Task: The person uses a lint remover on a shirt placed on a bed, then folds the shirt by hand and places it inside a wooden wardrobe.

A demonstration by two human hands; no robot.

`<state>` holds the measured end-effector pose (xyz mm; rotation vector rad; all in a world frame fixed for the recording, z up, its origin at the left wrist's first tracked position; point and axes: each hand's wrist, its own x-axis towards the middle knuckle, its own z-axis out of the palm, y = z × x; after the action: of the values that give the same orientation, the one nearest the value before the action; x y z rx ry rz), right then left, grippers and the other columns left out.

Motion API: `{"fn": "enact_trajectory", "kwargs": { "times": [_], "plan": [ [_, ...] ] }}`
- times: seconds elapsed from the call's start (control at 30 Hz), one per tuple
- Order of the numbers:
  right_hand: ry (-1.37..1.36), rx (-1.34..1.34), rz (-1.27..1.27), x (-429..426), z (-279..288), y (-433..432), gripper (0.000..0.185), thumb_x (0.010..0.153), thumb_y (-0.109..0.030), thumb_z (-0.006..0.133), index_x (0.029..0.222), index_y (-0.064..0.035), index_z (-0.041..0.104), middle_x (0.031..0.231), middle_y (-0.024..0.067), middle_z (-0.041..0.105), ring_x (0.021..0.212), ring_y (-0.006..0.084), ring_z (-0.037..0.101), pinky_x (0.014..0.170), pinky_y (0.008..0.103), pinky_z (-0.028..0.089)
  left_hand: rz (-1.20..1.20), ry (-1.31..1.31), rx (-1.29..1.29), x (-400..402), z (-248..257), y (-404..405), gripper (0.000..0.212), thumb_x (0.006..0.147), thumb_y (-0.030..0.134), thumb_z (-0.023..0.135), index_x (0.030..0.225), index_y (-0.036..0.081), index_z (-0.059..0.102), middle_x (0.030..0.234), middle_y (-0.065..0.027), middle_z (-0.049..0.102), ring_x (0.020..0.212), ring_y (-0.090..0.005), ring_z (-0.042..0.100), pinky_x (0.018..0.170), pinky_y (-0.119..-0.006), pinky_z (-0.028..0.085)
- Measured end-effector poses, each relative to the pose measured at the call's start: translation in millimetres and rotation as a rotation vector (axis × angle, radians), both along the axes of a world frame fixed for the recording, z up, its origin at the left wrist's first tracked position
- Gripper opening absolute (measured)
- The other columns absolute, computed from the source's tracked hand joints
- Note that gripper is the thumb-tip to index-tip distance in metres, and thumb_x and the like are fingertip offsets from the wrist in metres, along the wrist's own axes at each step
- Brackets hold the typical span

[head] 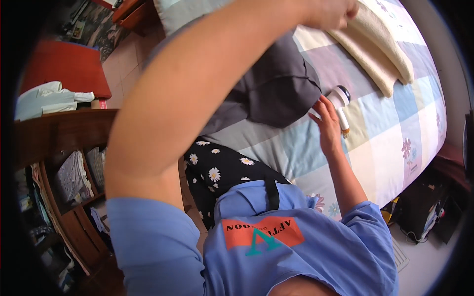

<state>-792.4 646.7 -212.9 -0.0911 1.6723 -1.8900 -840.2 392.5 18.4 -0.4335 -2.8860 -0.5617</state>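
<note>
My left arm crosses the upper part of the view, and my left hand [327, 14] is at the top edge, blurred and partly cut off. It is over or against a folded cream fleecy cloth [374, 48]; whether it grips the cloth cannot be told. My right hand [327, 120] has its fingers apart beside the edge of a dark grey garment [281, 85], its fingertips near or touching the fabric. Just beyond those fingers lies a white handheld appliance [339, 98] with a black round end and a slim handle. My left forearm hides part of the garment.
A bed with a patchwork-patterned cover [381, 125] bears these things. Left of me, a wooden cabinet [74, 236] holds folded clothes. Pale clothing [55, 97] lies by a red panel [66, 66]. Dark items [418, 207] sit at the bed's lower right.
</note>
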Motion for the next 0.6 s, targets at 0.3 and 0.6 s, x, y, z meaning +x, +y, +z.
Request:
{"fn": "enact_trajectory", "kwargs": {
  "times": [0.3,0.6],
  "plan": [
    [1.05,0.972,-0.159,-44,-68,132,0.04,0.088,-0.015,0.073,0.123,-0.0032,0.058,0.11,0.0142,0.062,0.1,0.029,0.062,0.087,0.0394,0.051,0.491,-0.436,0.155,197,-248,42,0.034,0.08,0.018,0.075,0.109,0.011,0.059,0.106,-0.0068,0.064,0.099,-0.0308,0.064,0.081,-0.045,0.052],
    [0.83,1.143,0.16,-60,-83,102,0.033,0.082,-0.02,0.063,0.11,-0.0046,0.055,0.104,0.0178,0.063,0.095,0.0404,0.062,0.083,0.0467,0.049,0.769,-0.415,0.348,164,-275,104,0.093,0.079,0.024,0.079,0.151,0.015,0.02,0.128,-0.0178,0.057,0.105,-0.0387,0.063,0.085,-0.046,0.052]
  ]
}}
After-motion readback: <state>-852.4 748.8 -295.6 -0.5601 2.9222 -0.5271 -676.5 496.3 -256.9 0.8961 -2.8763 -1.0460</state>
